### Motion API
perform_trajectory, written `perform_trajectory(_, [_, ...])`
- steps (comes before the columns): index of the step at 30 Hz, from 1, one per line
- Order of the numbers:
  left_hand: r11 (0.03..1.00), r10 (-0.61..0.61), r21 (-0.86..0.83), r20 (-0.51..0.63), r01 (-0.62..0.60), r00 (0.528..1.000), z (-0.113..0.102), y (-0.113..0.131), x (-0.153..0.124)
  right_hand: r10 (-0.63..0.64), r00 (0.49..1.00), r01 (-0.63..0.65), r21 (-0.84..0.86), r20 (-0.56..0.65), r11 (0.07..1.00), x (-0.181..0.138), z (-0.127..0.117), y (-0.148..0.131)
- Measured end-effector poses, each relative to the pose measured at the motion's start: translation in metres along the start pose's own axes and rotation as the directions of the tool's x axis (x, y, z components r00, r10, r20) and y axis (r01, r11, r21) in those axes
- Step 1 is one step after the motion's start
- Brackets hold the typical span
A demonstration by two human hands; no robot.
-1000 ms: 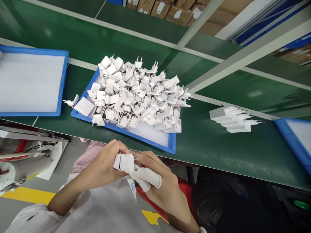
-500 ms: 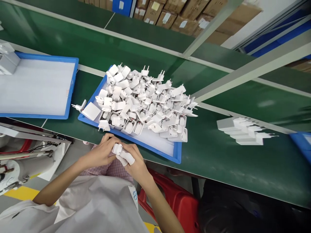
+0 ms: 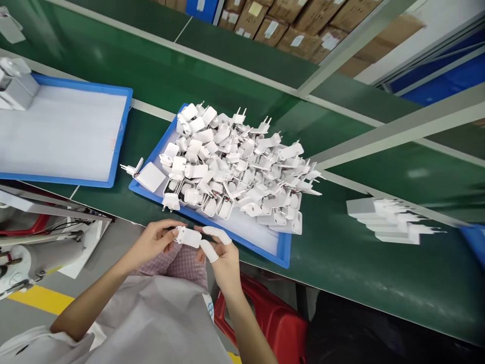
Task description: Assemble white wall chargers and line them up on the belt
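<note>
I hold one small white plastic charger plug (image 3: 187,236) between both hands, just off the near edge of the dark green tabletop (image 3: 341,253), above my lap. My left hand (image 3: 153,242) pinches its left end with thumb and fingers closed on it; my right hand (image 3: 222,253) grips its right end, and two of those fingers wear smooth white rubber finger cots (image 3: 212,242). The plug is a rounded, glossy block lying roughly level.

Just beyond it sits one shallow blue plastic tray with a white foam liner (image 3: 265,245), heaped with a pile of white two-pin plugs (image 3: 238,167), too many and too tangled to count. One flat square white adapter (image 3: 149,177) hangs over the tray's left rim.

To the far left lies a second blue tray with a bare white liner (image 3: 64,134). To the right, on the tabletop, lies a neat row of white adapters (image 3: 390,220), about five, blurred. Brown cardboard boxes (image 3: 288,25) are stacked at the far side. A red plastic stool (image 3: 280,318) is below my right forearm.
</note>
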State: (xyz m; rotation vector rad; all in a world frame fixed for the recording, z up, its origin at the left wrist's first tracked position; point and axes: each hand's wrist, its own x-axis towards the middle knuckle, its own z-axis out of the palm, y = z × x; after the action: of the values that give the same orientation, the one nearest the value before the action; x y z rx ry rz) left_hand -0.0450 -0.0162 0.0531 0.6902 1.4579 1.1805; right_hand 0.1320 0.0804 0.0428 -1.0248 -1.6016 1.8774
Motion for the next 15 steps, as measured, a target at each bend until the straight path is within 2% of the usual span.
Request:
perform_trajectory(2, [1.000,0.004,-0.019,0.022,-0.004,1.000,-0.003,0.000,0.000,0.172,0.979,-0.188,0.151,0.113,0.971,0.005,0.000,-0.008])
perform_trajectory(4, [0.999,-0.009,-0.046,0.070,0.013,0.997,-0.007,0.001,0.002,0.234,0.959,-0.265,0.212,0.162,0.941,0.011,0.001,-0.015])
perform_trajectory(9, [0.983,-0.101,-0.140,0.141,0.121,0.985,-0.011,0.003,0.005,0.297,0.946,-0.319,0.230,0.125,0.919,0.017,0.005,-0.016])
perform_trajectory(13, [0.989,-0.075,-0.122,0.114,0.089,0.991,-0.008,0.001,0.002,0.293,0.952,-0.306,0.199,0.093,0.931,0.015,0.005,-0.011])
perform_trajectory(15, [0.992,-0.054,-0.107,0.100,0.065,0.993,-0.006,0.000,0.000,0.292,0.949,-0.310,0.178,0.119,0.934,0.015,0.003,-0.010])
